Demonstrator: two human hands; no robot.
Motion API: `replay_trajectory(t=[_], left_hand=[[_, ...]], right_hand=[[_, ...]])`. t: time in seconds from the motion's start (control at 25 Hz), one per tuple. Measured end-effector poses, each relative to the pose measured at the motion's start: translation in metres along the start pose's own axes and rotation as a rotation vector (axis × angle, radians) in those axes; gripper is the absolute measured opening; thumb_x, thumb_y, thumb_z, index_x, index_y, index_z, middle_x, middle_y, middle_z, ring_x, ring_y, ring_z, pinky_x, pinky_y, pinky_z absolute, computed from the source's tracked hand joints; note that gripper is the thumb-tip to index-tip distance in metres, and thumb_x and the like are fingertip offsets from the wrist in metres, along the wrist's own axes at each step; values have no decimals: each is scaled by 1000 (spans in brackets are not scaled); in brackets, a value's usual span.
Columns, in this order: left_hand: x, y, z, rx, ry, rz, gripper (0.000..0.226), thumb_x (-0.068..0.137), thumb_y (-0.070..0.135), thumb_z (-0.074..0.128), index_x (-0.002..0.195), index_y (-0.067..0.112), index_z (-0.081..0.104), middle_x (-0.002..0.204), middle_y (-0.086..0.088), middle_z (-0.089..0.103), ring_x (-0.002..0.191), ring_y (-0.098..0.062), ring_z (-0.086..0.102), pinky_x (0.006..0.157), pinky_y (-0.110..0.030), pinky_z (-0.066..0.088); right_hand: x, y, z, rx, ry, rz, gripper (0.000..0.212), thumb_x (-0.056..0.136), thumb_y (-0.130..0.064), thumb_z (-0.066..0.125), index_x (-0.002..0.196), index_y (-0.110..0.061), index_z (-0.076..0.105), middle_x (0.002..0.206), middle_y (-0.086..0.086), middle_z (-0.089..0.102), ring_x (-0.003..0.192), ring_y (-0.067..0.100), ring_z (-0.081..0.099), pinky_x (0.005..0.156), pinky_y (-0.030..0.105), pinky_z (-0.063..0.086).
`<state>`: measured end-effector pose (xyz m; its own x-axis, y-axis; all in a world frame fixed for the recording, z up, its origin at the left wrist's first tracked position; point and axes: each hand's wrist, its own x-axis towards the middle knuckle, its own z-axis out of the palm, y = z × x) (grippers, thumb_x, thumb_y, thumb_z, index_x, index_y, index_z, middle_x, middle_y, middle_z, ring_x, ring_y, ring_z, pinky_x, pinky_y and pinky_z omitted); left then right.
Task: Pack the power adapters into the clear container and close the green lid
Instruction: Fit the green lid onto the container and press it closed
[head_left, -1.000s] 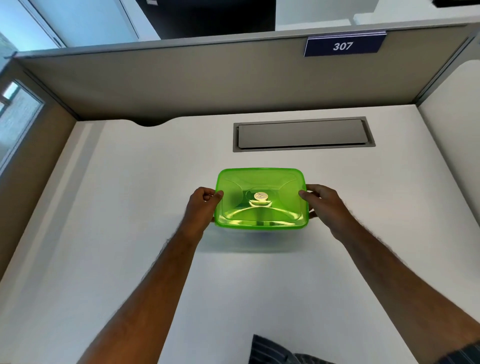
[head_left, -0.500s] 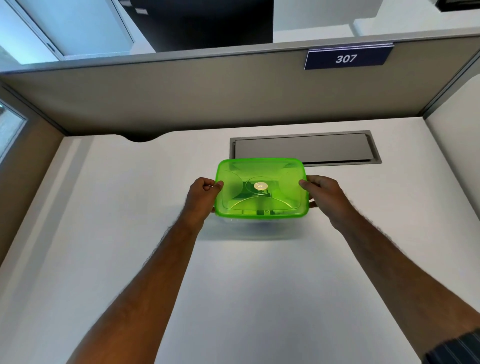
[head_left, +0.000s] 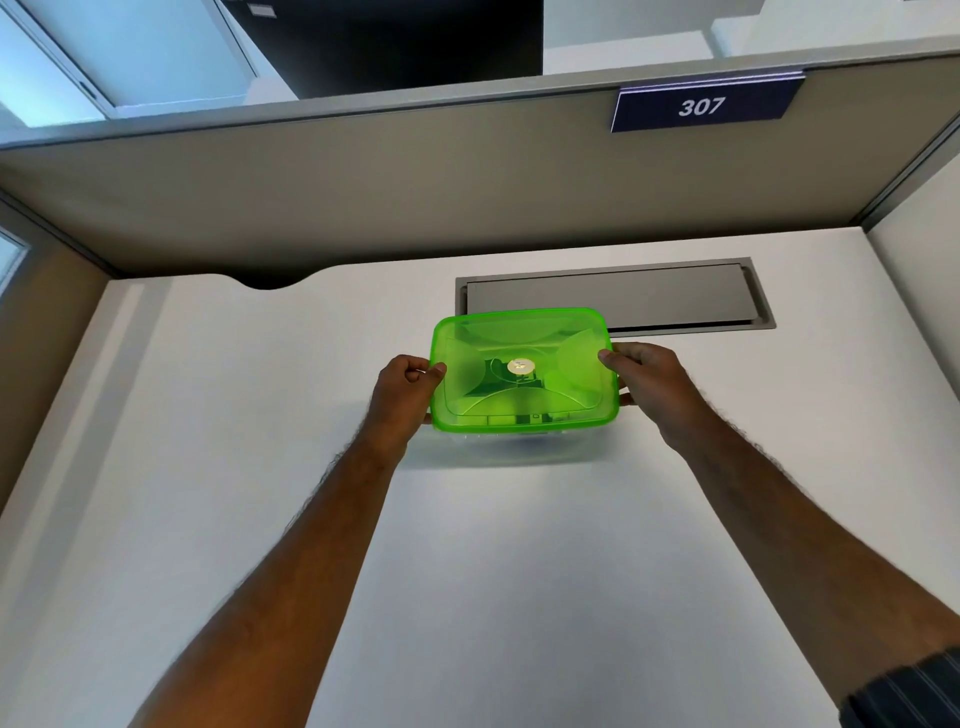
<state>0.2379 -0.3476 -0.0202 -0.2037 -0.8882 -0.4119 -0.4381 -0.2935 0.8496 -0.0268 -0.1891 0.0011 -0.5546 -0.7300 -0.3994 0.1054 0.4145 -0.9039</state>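
A white desk (head_left: 260, 519) inside an office cubicle is seen from above, from a head-worn camera. At the centre, slightly toward twelve o'clock, a clear container (head_left: 519, 451) is closed over by a translucent green lid (head_left: 523, 370). Dark shapes are seen dimly through the lid; these are probably the power adapters, though they cannot be made out clearly.

The container is gripped from both sides. At nine o'clock of the lid, the left hand (head_left: 404, 396) is closed on the lid's edge, thumb on top and fingers curled below. At three o'clock, the right hand (head_left: 649, 387) is closed on the opposite edge in the same way. This two-sided hold is judged to serve either for pressing the rim down evenly or for carrying the box level so the contents do not shift. Whether the box is resting on the desk or lifted just above it cannot be told; a soft shadow is cast beneath it.

Just beyond the lid, at twelve to one o'clock, a grey cable hatch (head_left: 613, 299) is set flush into the desk; its near edge is partly covered by the lid. Behind it a beige partition (head_left: 415, 182) is raised, with a dark plate marked 307 (head_left: 701, 106) at the upper right. Nothing else is seen on the desk.
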Motion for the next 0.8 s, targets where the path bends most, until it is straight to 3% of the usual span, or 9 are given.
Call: replay_trajectory(t=[0.16, 0.32, 0.48, 0.6, 0.8], left_hand=[[4, 2, -1, -3, -6, -6, 28, 94, 28, 69, 110, 5, 65, 97, -12, 67, 86, -27, 67, 70, -47, 64], [2, -1, -2, -4, -13, -13, 28, 94, 29, 68, 113, 9, 66, 108, -17, 70, 99, -36, 71, 76, -54, 64], [-18, -9, -3, 86, 35, 93, 21, 96, 37, 62, 108, 19, 67, 94, 4, 65, 89, -25, 67, 81, -50, 59], [-43, -25, -5, 171, 78, 211, 18, 101, 33, 54, 109, 21, 65, 106, 1, 66, 102, -26, 65, 90, -42, 52], [-98, -60, -8, 358, 56, 268, 36, 104, 38, 49, 133, 18, 58, 127, -5, 64, 121, -25, 59, 106, -42, 46]], right_hand=[[3, 4, 0, 5, 13, -4, 16, 97, -22, 61, 105, -14, 73, 86, 0, 71, 64, 4, 65, 56, 25, 54], [4, 8, -3, -32, 43, -10, 19, 95, -25, 64, 110, -16, 70, 97, 4, 70, 81, 15, 65, 65, 32, 56], [-4, 24, -7, -190, 161, -98, 31, 88, -35, 69, 115, -20, 60, 100, 6, 62, 81, 17, 58, 71, 32, 47], [-25, 41, -8, -281, 237, -206, 29, 82, -40, 68, 102, -22, 56, 96, 7, 56, 82, 20, 53, 74, 35, 43], [-76, 68, 0, -401, 199, -254, 20, 89, -24, 70, 99, -15, 56, 93, 4, 54, 80, 24, 53, 74, 36, 43]])
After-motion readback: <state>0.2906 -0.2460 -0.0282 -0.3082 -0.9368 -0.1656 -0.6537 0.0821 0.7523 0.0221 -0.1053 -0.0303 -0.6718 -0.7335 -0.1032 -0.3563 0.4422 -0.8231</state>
